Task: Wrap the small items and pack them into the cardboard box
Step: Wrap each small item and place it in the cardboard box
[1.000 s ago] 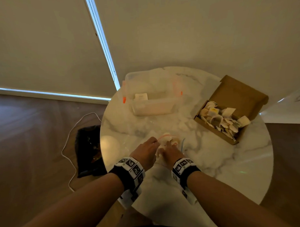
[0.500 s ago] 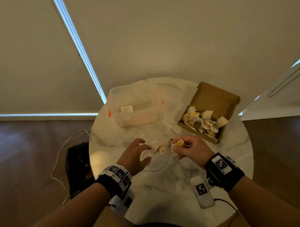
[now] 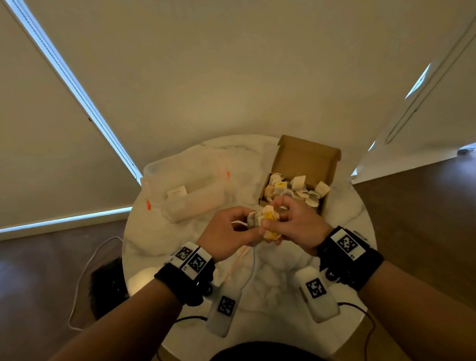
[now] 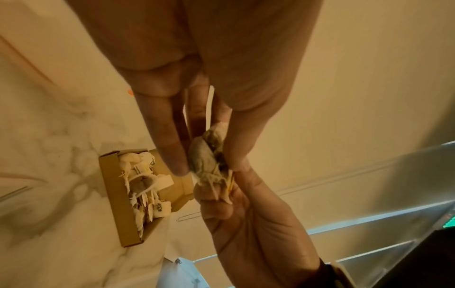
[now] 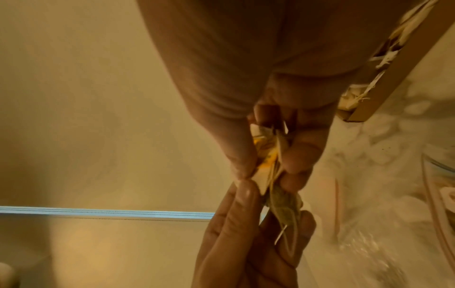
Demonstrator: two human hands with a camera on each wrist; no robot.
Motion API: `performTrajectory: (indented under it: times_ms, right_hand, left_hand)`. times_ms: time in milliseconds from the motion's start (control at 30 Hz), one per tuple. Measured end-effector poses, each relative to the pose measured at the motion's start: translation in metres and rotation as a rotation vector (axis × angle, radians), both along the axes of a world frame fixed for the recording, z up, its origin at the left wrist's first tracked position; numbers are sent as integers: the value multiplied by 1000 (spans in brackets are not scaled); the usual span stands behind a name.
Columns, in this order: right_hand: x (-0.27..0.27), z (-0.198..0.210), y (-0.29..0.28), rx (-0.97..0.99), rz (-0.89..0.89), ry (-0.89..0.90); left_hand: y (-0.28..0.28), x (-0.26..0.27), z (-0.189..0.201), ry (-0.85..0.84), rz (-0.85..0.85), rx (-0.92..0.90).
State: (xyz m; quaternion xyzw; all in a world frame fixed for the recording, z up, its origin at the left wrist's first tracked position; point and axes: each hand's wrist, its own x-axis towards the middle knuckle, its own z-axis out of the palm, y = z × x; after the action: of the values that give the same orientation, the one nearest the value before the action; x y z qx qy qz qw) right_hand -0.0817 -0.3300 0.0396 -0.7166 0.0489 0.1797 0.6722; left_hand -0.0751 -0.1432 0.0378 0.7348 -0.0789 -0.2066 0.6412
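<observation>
Both hands hold one small bundle of tea bags (image 3: 265,220), yellow and white paper with a grey pouch, above the middle of the round marble table (image 3: 349,230). My left hand (image 3: 247,222) pinches the grey pouch end (image 4: 205,159) between thumb and fingers. My right hand (image 3: 277,219) pinches the yellow tagged end (image 5: 267,155). The open cardboard box (image 3: 306,156) stands just behind my right hand. It is filled with several wrapped tea bags (image 4: 145,185).
A clear plastic container (image 3: 188,190) with orange clips sits at the back left of the table. Thin bands or strings (image 3: 243,258) lie under my hands. A black bag (image 3: 105,290) and a white cable (image 3: 81,280) lie on the floor at the left.
My hands left the tabletop and came together in the air; the right hand's yellow-tagged piece and the left hand's piece are now joined in one bundle. The head view tilted up.
</observation>
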Motion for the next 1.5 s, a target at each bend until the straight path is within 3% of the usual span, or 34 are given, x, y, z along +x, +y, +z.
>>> performTrajectory:
  times_ms: [367,567,900,1133,1267,1500]
  right_hand:
    - [9,5,2,-127,-126,-172]
    - [15,3,3,-240,-79,-209]
    - [18,22,4,217,-236,109]
    - [20,14,4,-68,-153,-182]
    - [21,11,2,-166,-174,-224]
    - [20,19,4,2,-229,16]
  left_hand:
    - [-8,9,-5,71,173,-70]
    - [-10,13,-6,132,194,-149]
    - [-11,17,-1,368,321,-463]
    - [-12,18,1,381,316,-509]
    - [-12,17,-1,367,344,-510]
    - [-14,16,-3,312,374,-529]
